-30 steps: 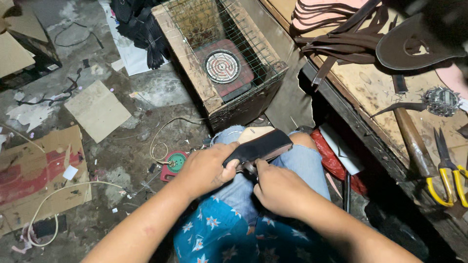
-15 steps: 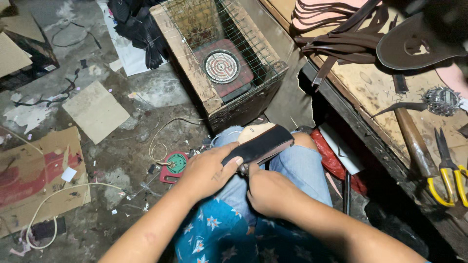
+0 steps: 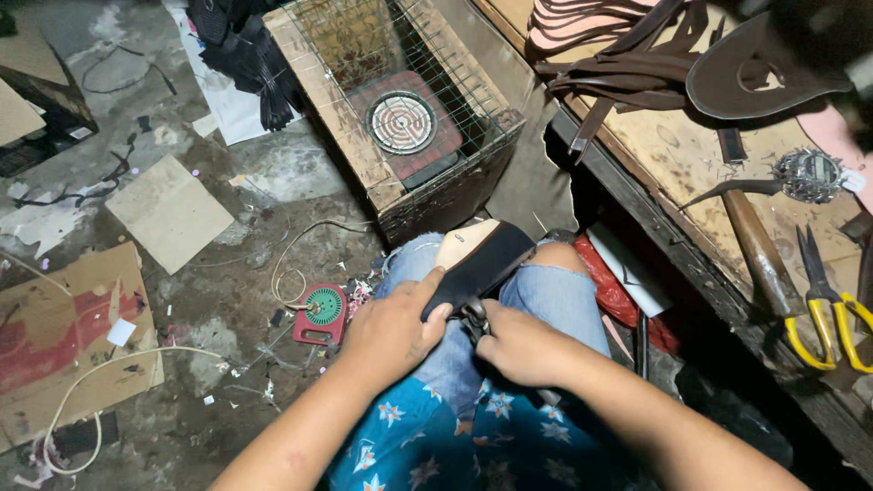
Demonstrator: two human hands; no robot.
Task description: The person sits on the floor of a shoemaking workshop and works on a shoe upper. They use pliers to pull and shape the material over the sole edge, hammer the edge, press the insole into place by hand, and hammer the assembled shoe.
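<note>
A black shoe sole (image 3: 482, 264) with a tan inner face rests across my knee in blue jeans. My left hand (image 3: 393, 329) grips the sole's near end, thumb on its edge. My right hand (image 3: 526, 345) is closed around a small dark metal tool (image 3: 472, 315) pressed against the sole's underside beside the left thumb. The tool's working end is hidden between my hands.
A wire-mesh wooden box (image 3: 400, 118) with a round coil heater stands on the floor ahead. A workbench (image 3: 727, 182) at right carries leather straps, a hammer (image 3: 755, 245) and yellow-handled scissors (image 3: 832, 314). Cardboard scraps, wires and a small red-green device (image 3: 320, 314) litter the floor.
The sole has tilted slightly and shifted a little right on my knee. Both hands stay on it, the right hand moved a bit under it.
</note>
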